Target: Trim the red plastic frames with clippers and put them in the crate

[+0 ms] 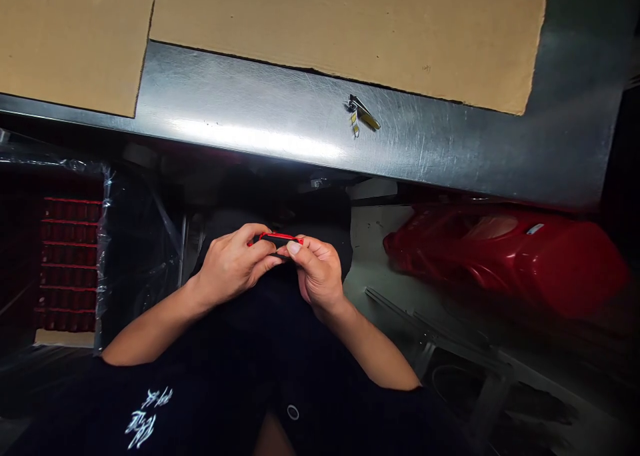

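Here we go, I've got the little red-and-black piece (278,240) up in front of my chest, well below the near edge of the steel table (310,129), pinched between both hands. My left hand (230,264) is closed around its left end, fingers curled over it. My right hand (317,276) is closed on the other end, with the right thumb (299,252) pressed down on top. Neither hand is open; they nearly meet, and the piece shows only in the small gap between them. It looks light and stiff, probably hard plastic with a thin red rim, so I'd judge that fingertips do the job. The ends look like the best place to hold it, though that glossy rim could turn slippery. Up on the steel, a small metal-and-yellow clip (361,115) lies near the table's edge, just below a big cardboard sheet (340,23). Off to my right sits a shiny red car shell (505,259), and off to my left, behind clear plastic wrap (140,263), there's a rack of red parts (69,256). Neither hand is near those.
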Available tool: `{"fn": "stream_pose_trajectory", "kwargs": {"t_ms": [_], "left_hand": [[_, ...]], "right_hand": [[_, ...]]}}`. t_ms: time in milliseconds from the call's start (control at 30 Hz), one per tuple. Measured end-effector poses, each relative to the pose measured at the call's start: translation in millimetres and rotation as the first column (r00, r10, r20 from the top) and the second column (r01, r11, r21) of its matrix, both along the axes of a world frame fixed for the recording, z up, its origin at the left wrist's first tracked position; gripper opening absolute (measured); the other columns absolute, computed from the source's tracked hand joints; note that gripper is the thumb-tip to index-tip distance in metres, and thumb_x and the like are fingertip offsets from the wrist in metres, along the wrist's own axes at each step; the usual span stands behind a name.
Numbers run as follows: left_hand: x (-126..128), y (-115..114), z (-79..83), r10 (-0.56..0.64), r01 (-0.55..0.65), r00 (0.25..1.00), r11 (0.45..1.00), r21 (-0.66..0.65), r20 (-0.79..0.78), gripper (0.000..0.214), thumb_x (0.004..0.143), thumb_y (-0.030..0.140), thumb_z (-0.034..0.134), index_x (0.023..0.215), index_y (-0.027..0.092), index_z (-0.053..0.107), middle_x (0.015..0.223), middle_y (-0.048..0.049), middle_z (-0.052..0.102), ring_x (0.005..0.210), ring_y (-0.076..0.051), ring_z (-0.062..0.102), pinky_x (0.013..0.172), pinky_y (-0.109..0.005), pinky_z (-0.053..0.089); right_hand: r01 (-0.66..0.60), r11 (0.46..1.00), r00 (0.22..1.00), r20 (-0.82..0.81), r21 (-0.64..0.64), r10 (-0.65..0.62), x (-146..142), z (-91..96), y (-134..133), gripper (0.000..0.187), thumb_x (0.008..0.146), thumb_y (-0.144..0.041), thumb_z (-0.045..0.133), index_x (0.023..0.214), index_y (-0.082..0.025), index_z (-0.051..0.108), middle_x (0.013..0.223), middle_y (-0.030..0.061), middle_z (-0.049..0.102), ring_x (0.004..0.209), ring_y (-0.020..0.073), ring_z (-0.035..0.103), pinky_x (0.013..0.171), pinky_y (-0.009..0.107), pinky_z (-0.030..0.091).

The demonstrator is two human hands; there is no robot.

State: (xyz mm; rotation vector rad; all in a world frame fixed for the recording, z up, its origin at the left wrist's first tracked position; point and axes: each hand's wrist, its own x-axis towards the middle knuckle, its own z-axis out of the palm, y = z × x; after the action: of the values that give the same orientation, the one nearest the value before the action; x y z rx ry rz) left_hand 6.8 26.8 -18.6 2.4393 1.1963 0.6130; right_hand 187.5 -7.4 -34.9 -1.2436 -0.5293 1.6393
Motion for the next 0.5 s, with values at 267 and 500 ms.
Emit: {"fn": "stream_pose_trajectory", "kwargs": {"t_ms": [267, 500], "left_hand": [[-1.8, 5.6, 4.3, 0.011, -0.011, 1.000, 0.999, -0.033, -0.006, 0.022, 0.099, 0.037, 0.061, 0.100, 0.020, 0.074, 0.116, -0.0080, 0.074, 0.087, -0.017, 0.076, 0.076, -0.027, 0.063], [-3.1, 7.5, 4.7, 0.032, -0.023, 0.997, 0.992, -0.123, 0.068, 0.022, 0.099, 0.038, 0.060, 0.099, 0.020, 0.072, 0.114, -0.0079, 0.073, 0.092, -0.017, 0.075, 0.075, -0.026, 0.063]], "right_hand": [[-0.041, 0.999, 0.996, -0.080, 0.033, 0.043, 1.7, 6.0, -1.6, 0.013, 0.073, -0.029, 0.091, 0.083, -0.028, 0.082, 0.091, -0.0009, 0.078, 0.090, 0.0171, 0.072, 0.090, 0.032, 0.058], [-0.104, 0.995, 0.990, -0.094, -0.003, 0.104, 3.3, 10.9, -1.2, 0.028, 0.068, -0.030, 0.093, 0.093, -0.026, 0.081, 0.100, 0.0018, 0.078, 0.098, 0.0215, 0.074, 0.095, 0.040, 0.061]]}}
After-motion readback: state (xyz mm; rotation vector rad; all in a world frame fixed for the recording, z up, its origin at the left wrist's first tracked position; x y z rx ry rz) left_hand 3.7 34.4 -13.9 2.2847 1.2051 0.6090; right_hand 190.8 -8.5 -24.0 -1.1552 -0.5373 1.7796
